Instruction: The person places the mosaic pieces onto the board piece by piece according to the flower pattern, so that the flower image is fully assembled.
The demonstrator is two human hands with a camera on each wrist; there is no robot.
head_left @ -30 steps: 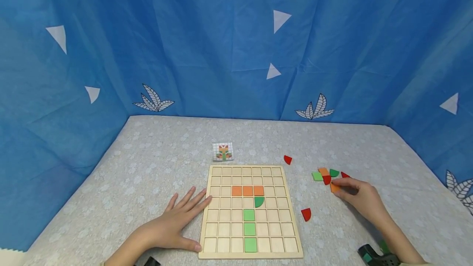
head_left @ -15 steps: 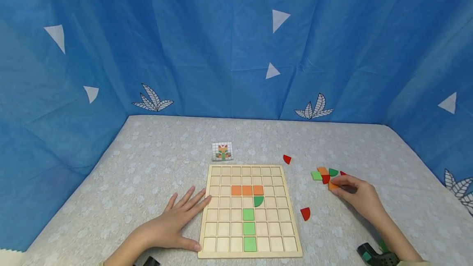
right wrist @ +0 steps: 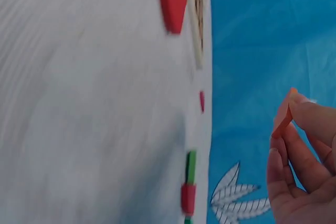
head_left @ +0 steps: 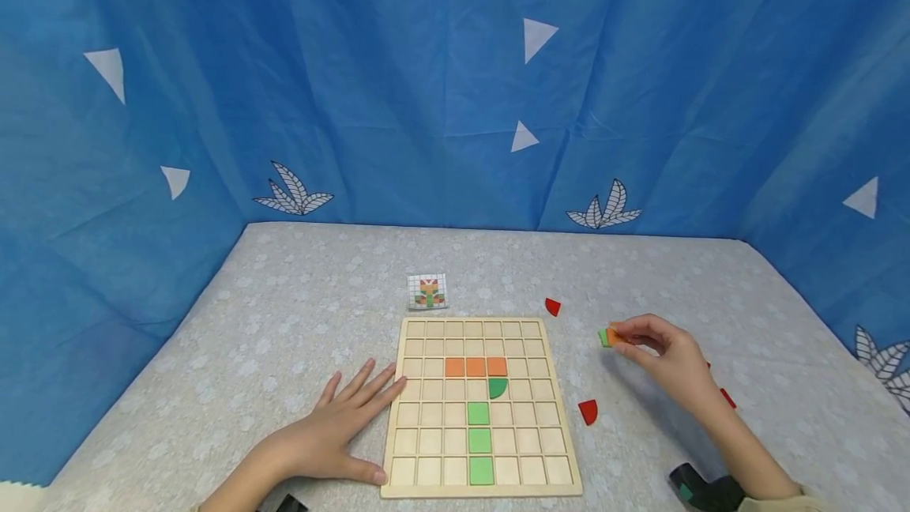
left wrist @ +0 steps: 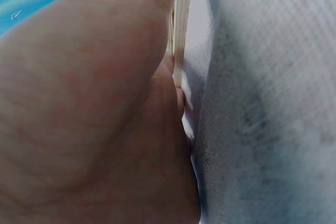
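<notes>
My right hand (head_left: 671,358) pinches an orange square tile (right wrist: 283,118) between thumb and fingers, raised above the table. Just beyond those fingertips lies a light green tile (head_left: 603,338); the hand covers most of the tiles around it. My left hand (head_left: 330,433) lies with fingers spread, its fingertips and thumb touching the left edge of a wooden grid board (head_left: 483,492). In the board's cells sit a row of orange squares (head_left: 475,367), a dark green quarter-circle (head_left: 498,388) and a column of light green squares (head_left: 479,441).
A small printed pattern card (head_left: 428,291) lies behind the board. Red quarter-circle tiles (head_left: 588,412) lie between board and right hand, one farther back. Red pieces (head_left: 728,397) peek out beside the right forearm. A blue patterned curtain (head_left: 426,101) borders the table.
My right hand lifts the orange tile off the table and moves up and to the left, now covering the tile cluster. The left hand and board stay as they were.
</notes>
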